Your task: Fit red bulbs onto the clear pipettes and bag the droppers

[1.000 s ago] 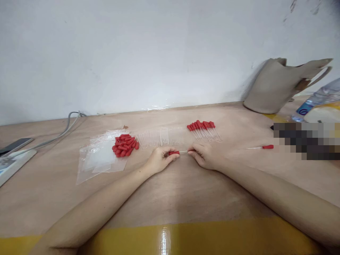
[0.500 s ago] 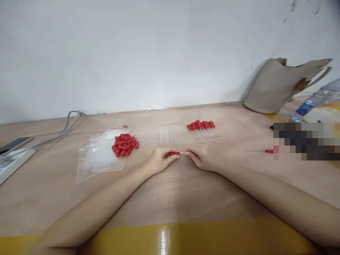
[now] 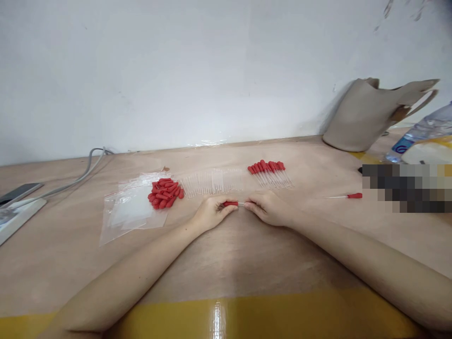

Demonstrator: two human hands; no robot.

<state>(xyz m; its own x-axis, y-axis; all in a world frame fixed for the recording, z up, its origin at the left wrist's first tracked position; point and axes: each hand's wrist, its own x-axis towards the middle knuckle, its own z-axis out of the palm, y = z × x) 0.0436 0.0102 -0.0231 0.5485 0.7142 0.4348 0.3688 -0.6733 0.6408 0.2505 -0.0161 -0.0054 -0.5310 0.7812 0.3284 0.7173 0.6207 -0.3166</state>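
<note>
Red bulb (image 3: 231, 204) pinched between fingers of the left hand (image 3: 212, 214), clear tube (image 3: 241, 204) pinched by the right hand (image 3: 270, 208): straight alignment, gentle pressure should serve best!

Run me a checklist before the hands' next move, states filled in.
1. Left hand on red bulb: ok, pinched.
2. Right hand on clear tube: ok, gripped near the bulb.
3. Tube fully seated in bulb: cannot tell, depth doesn't show.
4. Spare bulbs and spare tubes in view: ok, beyond the hands.
5. Capped tubes all grouped: not ok, another capped tube sits apart at right.
</note>
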